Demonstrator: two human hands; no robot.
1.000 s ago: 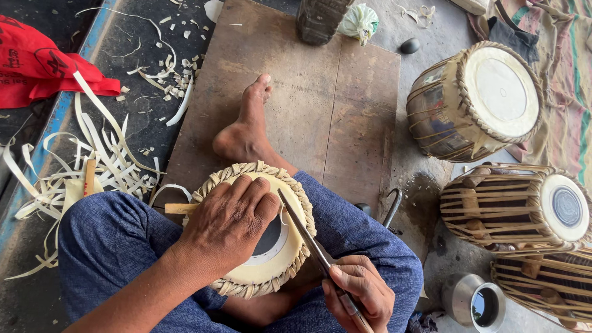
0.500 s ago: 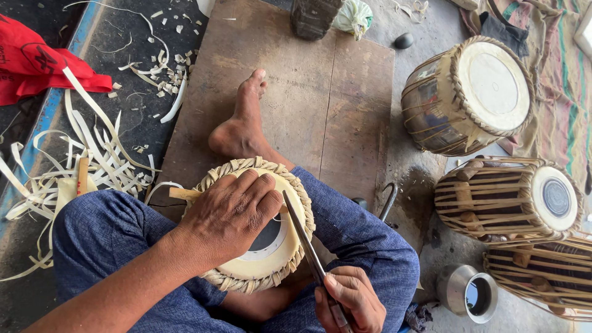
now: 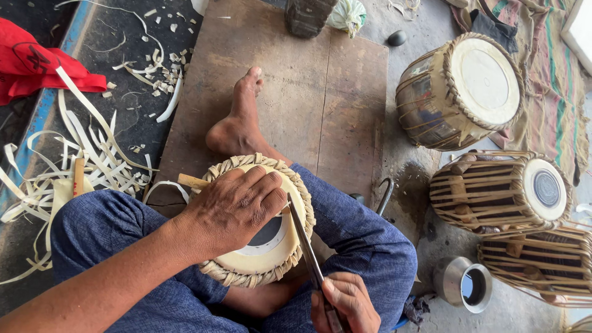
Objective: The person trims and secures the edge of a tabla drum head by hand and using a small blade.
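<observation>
Pretty cluttered floor here. Three finished drums sit off to the right: a big rounded drum [image 3: 459, 92] with a pale skin head, a narrower strapped drum [image 3: 499, 191] with a dark centre spot, and another strapped one [image 3: 542, 265] just below it. A small steel cup [image 3: 462, 283] stands near those two. On the left there's a pile of pale shaved strips [image 3: 74, 166] and a red cloth [image 3: 37, 68], with a worn wooden board [image 3: 320, 92] in the middle under a bare foot [image 3: 237, 123].

The drum head [image 3: 259, 246] rests on the person's lap against blue trousers; it has a braided, straw-coloured rim, smooth cream skin and a black patch. The left hand [image 3: 231, 209] lies flat over it, fingers spread and pressing down, hiding much of the skin. The right hand [image 3: 345, 302] is curled tight around a thin flat metal blade [image 3: 305, 237], whose tip meets the braided rim on the right side.

Compared with half a second back, barely anything differs: same grip, same blade angle, the view just sits a touch lower.
</observation>
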